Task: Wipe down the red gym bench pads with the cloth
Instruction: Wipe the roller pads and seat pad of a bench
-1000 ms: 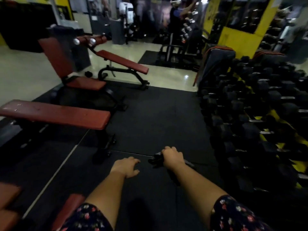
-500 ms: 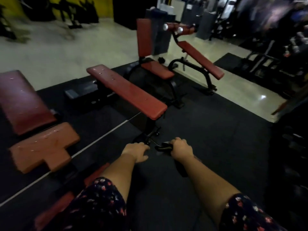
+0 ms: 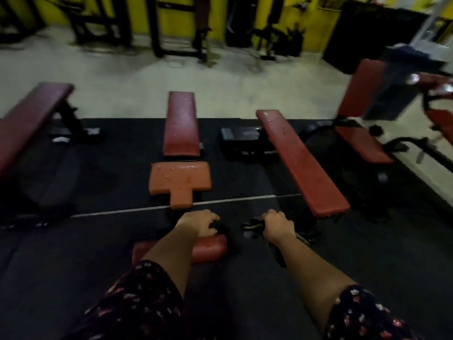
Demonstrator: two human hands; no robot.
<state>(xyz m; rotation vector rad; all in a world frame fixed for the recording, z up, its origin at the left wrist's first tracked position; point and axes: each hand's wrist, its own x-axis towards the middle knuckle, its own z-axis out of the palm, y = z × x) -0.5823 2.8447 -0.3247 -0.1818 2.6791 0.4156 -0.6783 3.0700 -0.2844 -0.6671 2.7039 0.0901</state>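
My right hand is shut on a dark cloth, which bunches out to the left of my fist and hangs below it. My left hand holds nothing, its fingers loosely curled and apart, just above a red roller pad. Straight ahead lie an orange-red seat pad and, beyond it, a dark red back pad, both with wet spots. A long red flat bench runs to the right of my right hand. Neither hand touches a pad that I can see.
Another red bench slants at the far left, and an upright red bench stands at the far right. Black rubber matting covers the floor under me. Dark machines line the yellow back wall across the pale floor.
The view has swung left, from the dumbbell rack to the row of benches, which now lie straight ahead. Both hands keep their pose, the right still gripping the cloth.
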